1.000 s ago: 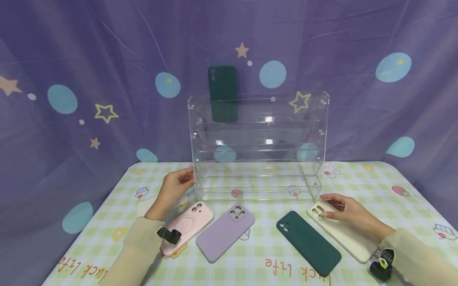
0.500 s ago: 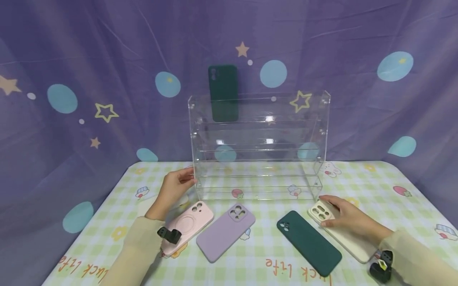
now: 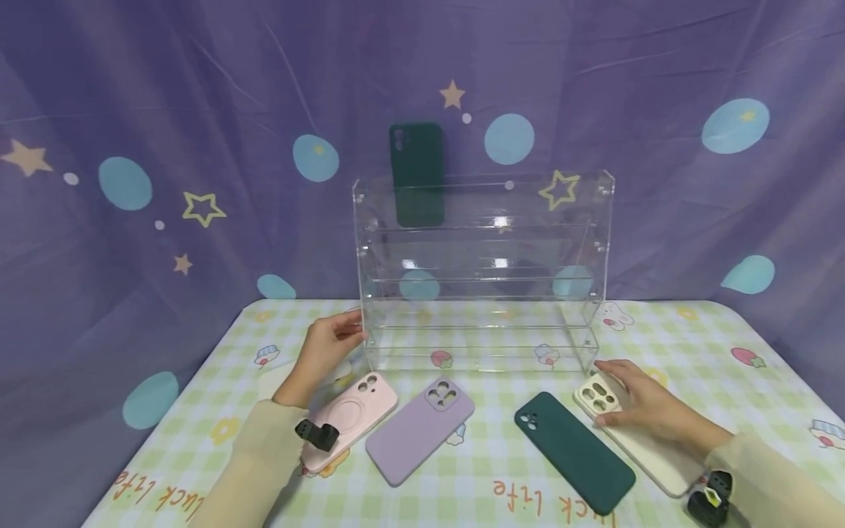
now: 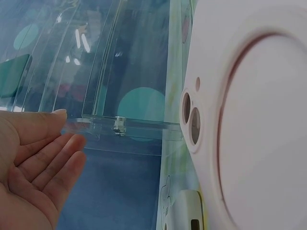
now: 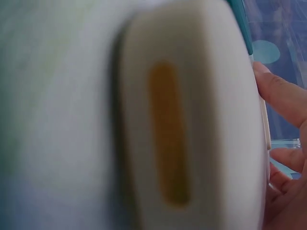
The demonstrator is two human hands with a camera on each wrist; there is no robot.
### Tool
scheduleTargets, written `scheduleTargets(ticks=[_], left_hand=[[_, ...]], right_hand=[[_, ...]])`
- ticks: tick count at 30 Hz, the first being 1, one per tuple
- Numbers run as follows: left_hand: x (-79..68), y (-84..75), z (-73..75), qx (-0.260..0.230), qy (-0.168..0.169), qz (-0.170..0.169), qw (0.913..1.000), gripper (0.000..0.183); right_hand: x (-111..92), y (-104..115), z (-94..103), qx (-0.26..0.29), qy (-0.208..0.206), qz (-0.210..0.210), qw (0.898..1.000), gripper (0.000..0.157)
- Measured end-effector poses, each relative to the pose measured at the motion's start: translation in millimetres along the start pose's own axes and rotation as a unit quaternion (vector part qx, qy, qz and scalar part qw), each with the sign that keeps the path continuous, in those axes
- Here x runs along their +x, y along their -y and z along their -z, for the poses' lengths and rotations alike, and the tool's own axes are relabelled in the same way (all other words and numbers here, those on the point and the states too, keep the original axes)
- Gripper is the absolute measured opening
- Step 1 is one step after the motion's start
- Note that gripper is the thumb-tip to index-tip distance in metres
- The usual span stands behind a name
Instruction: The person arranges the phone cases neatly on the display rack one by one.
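My left hand is at the lower left side panel of the clear acrylic display rack, fingertips touching its edge; in the left wrist view the fingers look relaxed. A cream phone case lies at the right with my right hand gripping across its upper part, thumb at its left edge. Close up in the right wrist view, this case looks blurred. Next to it lies a dark green phone case. A lavender phone case and a pink phone case lie on the left.
Another green phone case stands upright on the rack's top tier. A pale flat item lies partly hidden behind my left wrist. A green checked tablecloth covers the table, and a purple patterned curtain hangs behind.
My right thumb has moved from the cream case's camera cutouts to its left edge, uncovering them. My left hand has stayed at the rack. The head view has shifted slightly.
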State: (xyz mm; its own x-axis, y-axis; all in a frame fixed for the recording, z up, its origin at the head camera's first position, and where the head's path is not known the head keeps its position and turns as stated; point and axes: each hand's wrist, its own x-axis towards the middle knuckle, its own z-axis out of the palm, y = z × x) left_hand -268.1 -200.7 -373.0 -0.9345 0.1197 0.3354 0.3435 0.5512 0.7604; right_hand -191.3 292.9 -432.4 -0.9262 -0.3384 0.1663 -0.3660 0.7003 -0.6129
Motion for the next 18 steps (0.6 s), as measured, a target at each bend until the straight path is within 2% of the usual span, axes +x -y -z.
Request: scheduleTargets(ticks=[6,11,14,18], left_hand=[[0.3,-1.1,0.1,0.002,0.000,0.008,1.0000,0.039],[-0.1,-0.9,-0.1,0.001,0.004,0.010,0.9999,0.038],[-0.3,-1.3,-0.1,0.001,0.005,0.011,0.9999,0.038],[-0.5,-1.5,0.5,0.006,0.002,0.012,0.9999,0.038]], right_hand=[[-0.8,6.5,4.5,-0.009,-0.016,-0.016,1.000,0.088],[-2.6,11.9,11.5,0.012,-0.023,-0.070,0.997,0.063],[-1.4,13.7,18.5,0.053,-0.029,-0.107,0.992,0.051],[0.9,14.2,28.4,0.116,-0.023,-0.140,0.983,0.046]])
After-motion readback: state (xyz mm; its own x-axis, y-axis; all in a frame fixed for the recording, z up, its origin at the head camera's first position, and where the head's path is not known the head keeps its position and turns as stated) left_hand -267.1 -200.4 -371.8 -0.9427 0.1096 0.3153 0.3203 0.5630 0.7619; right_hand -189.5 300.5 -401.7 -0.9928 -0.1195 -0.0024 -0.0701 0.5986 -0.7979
